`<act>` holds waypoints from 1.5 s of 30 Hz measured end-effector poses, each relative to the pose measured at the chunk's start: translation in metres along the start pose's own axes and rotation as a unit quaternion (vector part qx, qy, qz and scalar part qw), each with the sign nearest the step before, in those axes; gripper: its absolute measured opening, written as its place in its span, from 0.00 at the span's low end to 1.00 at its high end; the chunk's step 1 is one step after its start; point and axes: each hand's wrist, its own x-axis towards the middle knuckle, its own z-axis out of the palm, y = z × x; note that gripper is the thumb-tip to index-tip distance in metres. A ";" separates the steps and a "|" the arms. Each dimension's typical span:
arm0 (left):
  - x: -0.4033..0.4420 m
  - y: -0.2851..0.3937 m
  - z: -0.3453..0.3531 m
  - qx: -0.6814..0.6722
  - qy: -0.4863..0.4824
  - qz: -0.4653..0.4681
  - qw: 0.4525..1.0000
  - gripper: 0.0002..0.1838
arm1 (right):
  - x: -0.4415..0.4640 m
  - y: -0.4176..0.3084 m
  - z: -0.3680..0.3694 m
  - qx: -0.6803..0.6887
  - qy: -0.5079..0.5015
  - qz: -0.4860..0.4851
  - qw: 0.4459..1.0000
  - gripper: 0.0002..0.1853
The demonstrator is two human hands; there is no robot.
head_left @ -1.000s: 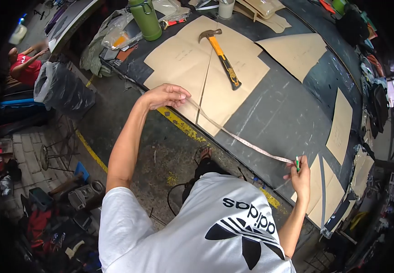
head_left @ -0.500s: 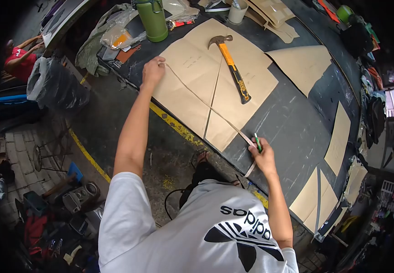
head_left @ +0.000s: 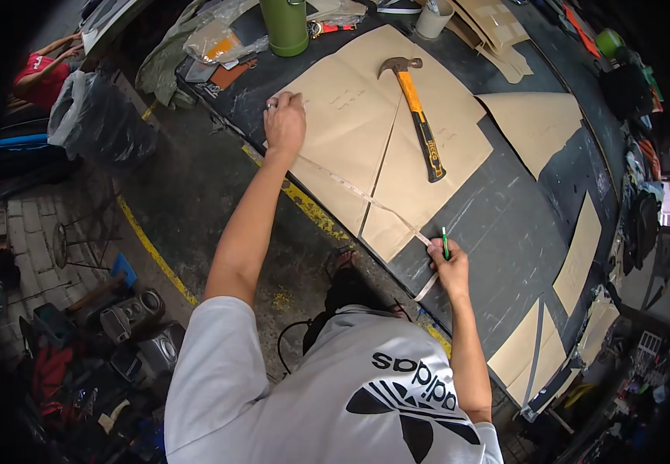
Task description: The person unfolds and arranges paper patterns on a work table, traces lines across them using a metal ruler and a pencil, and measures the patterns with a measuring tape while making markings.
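My left hand [head_left: 285,124] rests on the left corner of a large sheet of brown paper [head_left: 350,69], fingers curled down. A pale tape measure [head_left: 343,182] comes out from beneath its palm and runs across the sheet. At the other end, my right hand [head_left: 451,267] pinches the tape just off the sheet's near corner and also holds a green pen [head_left: 445,243], pointing up. The tape's loose end hangs below that hand by the table edge. A claw hammer [head_left: 420,116] with an orange and black handle lies on the paper, beside a long slit or line.
The dark table [head_left: 474,209] carries more brown paper pieces [head_left: 536,124] at the right. A green flask [head_left: 285,27], a white cup [head_left: 432,19] and plastic-wrapped items [head_left: 215,42] stand at the back. A person in red [head_left: 41,81] is at the far left.
My left hand has turned and settled flatter over the paper's corner. The tape now leaves from under its palm, closer to the near edge. My right hand keeps its grip on tape and pen.
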 end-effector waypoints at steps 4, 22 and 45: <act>0.003 0.002 -0.005 -0.022 -0.072 0.015 0.997 0.10 | 0.008 0.003 -0.004 0.063 0.015 -0.027 0.998 0.09; -0.007 -0.011 -0.013 0.073 -0.091 0.053 0.992 0.23 | 0.005 -0.002 -0.008 0.108 0.010 -0.010 0.994 0.07; -0.004 0.006 0.003 0.141 -0.051 -0.045 0.988 0.28 | 0.026 0.004 0.000 0.132 0.043 -0.003 0.990 0.07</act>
